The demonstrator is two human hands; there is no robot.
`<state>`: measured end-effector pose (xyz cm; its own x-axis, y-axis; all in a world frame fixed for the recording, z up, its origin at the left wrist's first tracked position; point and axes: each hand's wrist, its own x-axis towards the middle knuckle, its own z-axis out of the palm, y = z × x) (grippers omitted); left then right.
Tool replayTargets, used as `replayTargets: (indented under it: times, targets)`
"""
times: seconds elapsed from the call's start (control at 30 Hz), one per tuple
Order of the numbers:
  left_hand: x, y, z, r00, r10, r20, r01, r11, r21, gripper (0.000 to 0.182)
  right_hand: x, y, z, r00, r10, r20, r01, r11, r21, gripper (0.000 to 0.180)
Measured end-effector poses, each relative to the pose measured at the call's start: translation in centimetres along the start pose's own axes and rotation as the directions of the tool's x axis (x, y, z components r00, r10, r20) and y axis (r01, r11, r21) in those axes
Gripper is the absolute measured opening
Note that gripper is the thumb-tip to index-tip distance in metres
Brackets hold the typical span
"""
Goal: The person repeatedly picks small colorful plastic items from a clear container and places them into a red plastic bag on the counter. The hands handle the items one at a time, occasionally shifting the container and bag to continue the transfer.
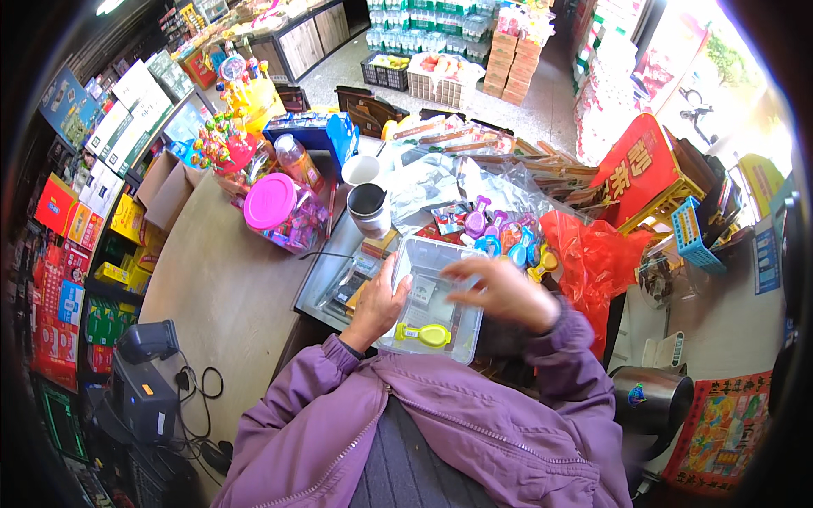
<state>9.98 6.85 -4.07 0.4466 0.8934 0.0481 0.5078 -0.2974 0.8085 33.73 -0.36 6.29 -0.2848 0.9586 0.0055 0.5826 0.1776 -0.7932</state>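
My left hand [379, 305] grips the left wall of a clear plastic box [467, 336], which is tilted against my jacket. One yellow plastic toy-like item [424, 335] lies inside at its near end. Over the box's right side is my right hand [498, 289], blurred, its fingers apart and nothing seen between them. Just beyond the box, on clear plastic bags [432, 184], lie several similar items, among them a purple one [476, 218], a blue one [519, 251] and a yellow one [544, 261].
A red plastic bag [581, 267] lies to the right. Two paper cups, the nearer one dark inside [368, 209], stand beyond my left hand. A pink-lidded candy jar [286, 213] is on the wooden counter [216, 273]. Cables and a black device [149, 387] sit at left.
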Motion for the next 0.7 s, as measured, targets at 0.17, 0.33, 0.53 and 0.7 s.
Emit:
replayTargets:
  times: [0.17,0.33,0.53,0.7]
  targets:
    - [0.1,-0.6,0.2,0.998,0.056,-0.035,-0.056,0.998,0.018,0.058,3.2,3.0,12.5,0.904,0.186,0.386,0.107,0.774,-0.624,0.083]
    - [-0.1,-0.2,0.1,1.0,0.016,-0.013,-0.016,1.0,0.015,0.059,4.4,7.5,15.8,0.745,0.21,0.634,0.235,0.806,-0.543,0.07]
    - [-0.3,-0.1,-0.1,1.0,0.024,-0.005,-0.024,1.0,-0.01,0.06,5.5,7.3,14.7,0.544,0.156,0.824,0.326,0.866,-0.379,0.04]
    - [-0.2,0.6,-0.3,0.999,-0.03,0.024,0.03,1.0,0.008,0.06,4.7,7.3,14.6,0.671,0.091,0.736,0.263,0.899,-0.351,0.035]
